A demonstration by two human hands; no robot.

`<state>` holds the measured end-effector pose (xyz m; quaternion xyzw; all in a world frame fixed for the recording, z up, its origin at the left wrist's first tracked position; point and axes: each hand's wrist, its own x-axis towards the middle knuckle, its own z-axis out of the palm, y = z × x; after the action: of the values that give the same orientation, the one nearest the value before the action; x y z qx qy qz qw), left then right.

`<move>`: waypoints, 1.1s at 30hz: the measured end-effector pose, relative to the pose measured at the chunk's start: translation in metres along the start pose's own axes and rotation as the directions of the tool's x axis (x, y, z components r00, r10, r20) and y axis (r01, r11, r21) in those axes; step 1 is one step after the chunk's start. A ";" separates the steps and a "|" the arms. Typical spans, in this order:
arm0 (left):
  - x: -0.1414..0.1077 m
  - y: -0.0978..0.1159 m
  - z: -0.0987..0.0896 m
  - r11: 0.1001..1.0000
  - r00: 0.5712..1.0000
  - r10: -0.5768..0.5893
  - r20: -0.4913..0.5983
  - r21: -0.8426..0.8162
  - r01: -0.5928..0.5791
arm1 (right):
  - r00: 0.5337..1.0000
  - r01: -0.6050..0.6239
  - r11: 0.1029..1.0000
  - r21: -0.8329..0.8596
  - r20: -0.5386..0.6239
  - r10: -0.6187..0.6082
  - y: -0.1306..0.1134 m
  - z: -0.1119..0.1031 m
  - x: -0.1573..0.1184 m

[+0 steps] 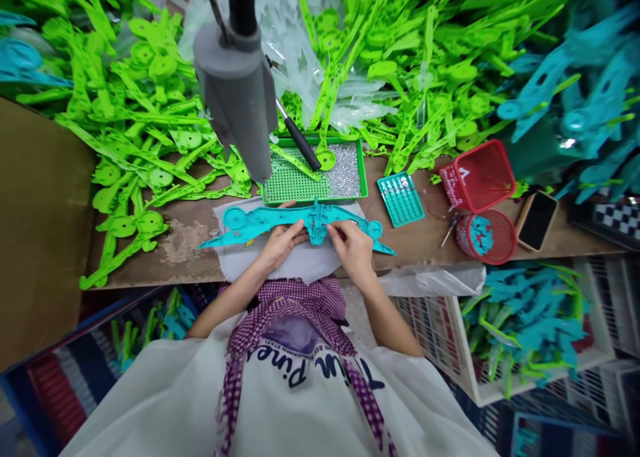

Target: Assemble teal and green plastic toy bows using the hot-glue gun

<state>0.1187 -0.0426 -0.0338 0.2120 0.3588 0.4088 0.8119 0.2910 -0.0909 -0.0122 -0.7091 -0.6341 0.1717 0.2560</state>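
A long turquoise plastic part (pixel 260 218) lies crosswise in front of me, above a white cloth (pixel 310 265) at the bench's near edge. My left hand (pixel 283 245) grips it from below, left of its ribbed middle, with the thumb on the near edge. Close to that middle, the fingers of my right hand (pixel 353 245) are pinched together against the part. Whatever sits between those fingertips is too small to make out. Just beyond the part is a green tray (pixel 295 189) with small silvery pieces (pixel 344 167) in its right side.
A grey tool (pixel 235 97) hangs over the bench. Lime-green plastic parts (pixel 165 110) are heaped behind. A black-handled tool (pixel 301 142) rests across the tray. To the right are a teal tray (pixel 401 199), red baskets (pixel 483 177), a phone (pixel 537 220) and a white crate (pixel 473 370).
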 end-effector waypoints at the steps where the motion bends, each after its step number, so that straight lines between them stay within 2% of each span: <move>1: 0.000 0.000 0.000 1.000 1.000 0.006 0.002 0.005 -0.006 | 1.000 0.013 1.000 -0.025 0.015 -0.012 0.000 0.002 0.000; 5: 0.001 0.001 -0.002 0.999 1.000 -0.013 0.028 0.040 0.012 | 0.994 0.052 0.994 -0.096 0.099 -0.042 -0.001 0.004 0.002; 11: 0.003 -0.002 -0.007 0.993 0.998 0.020 0.066 0.113 -0.027 | 0.979 -0.018 0.990 -0.141 0.196 0.046 -0.003 0.001 0.007; 16: 0.005 -0.007 -0.013 0.982 0.997 0.028 0.074 0.186 -0.041 | 0.968 -0.069 0.983 -0.171 0.226 0.107 -0.008 0.000 0.008; 21: 0.009 -0.009 -0.015 0.972 0.996 0.063 0.060 0.222 -0.075 | 0.976 0.023 0.994 -0.105 0.219 0.001 -0.007 -0.010 0.003; 27: 0.008 -0.009 -0.009 0.969 0.996 0.073 0.056 0.231 -0.084 | 0.989 0.116 0.962 -0.246 0.123 -0.087 -0.008 -0.011 0.002; 30: 0.006 -0.008 -0.009 0.964 0.997 0.003 0.078 0.264 -0.024 | 0.985 0.126 0.970 -0.207 0.145 -0.098 -0.011 -0.005 0.008; 33: 0.000 0.002 -0.018 0.931 0.983 -0.122 0.136 0.360 0.066 | 0.979 0.094 0.978 -0.188 0.197 -0.057 -0.012 -0.001 0.014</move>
<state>0.1043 -0.0410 -0.0443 0.3685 0.3713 0.2802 0.8049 0.2838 -0.0761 -0.0029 -0.6865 -0.6961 0.1654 0.1295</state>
